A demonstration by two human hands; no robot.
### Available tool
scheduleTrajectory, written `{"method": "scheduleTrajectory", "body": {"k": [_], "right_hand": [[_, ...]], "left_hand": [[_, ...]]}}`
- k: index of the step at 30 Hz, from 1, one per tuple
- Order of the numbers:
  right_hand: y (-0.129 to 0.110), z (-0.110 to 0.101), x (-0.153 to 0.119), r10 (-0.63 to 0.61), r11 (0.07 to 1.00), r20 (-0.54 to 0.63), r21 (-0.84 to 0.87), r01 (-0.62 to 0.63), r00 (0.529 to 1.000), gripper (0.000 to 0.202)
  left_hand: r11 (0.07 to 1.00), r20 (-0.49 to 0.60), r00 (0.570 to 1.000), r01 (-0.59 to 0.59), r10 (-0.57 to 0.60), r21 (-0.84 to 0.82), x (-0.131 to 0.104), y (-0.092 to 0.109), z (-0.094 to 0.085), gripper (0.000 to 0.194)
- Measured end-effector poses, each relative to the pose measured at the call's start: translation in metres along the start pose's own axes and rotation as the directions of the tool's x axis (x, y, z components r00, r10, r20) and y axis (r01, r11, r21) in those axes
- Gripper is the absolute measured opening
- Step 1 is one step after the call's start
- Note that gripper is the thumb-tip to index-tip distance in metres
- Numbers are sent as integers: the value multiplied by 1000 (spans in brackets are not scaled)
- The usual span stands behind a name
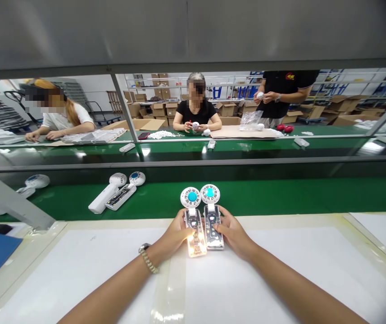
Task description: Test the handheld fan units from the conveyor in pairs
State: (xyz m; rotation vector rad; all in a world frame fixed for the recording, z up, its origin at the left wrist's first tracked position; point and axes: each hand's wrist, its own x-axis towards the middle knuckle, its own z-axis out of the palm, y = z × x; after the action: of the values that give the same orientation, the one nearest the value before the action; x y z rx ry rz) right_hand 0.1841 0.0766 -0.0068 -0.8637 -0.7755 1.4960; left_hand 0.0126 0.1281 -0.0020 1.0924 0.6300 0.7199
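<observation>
While its lower part glows, the left fan [196,238] lies against the left hand [179,231].

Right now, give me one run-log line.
left hand: orange-lit fan | right hand: clear-handled fan | green belt: more fans, left side | across: seated person holding white part

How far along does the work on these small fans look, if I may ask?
Seemingly done: the heads are attached. In hand: a glowing fan in the left hand, a dimmer fan in the right hand. Possibly left: the fan showing circuitry, lying on the green belt.
</observation>
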Motion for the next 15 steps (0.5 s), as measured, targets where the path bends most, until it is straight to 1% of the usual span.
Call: {"method": "scheduleTrajectory", "body": {"k": [3,7,15], "right_hand": [[-1,1,0,4,1000,-10,-10,-4,1000,60],[-1,2,-1,13,1000,-15,-22,-14,1000,57],[4,-3,2,-11,1000,31,9,11,999,56]], "left_hand": [[1000,2,1000,-1,1,-6,0,0,0,49],[1000,-25,1000,14,-14,-14,1,-1,-1,52],[998,-15,1000,18,-19,-54,3,-3,-2,52]]}}
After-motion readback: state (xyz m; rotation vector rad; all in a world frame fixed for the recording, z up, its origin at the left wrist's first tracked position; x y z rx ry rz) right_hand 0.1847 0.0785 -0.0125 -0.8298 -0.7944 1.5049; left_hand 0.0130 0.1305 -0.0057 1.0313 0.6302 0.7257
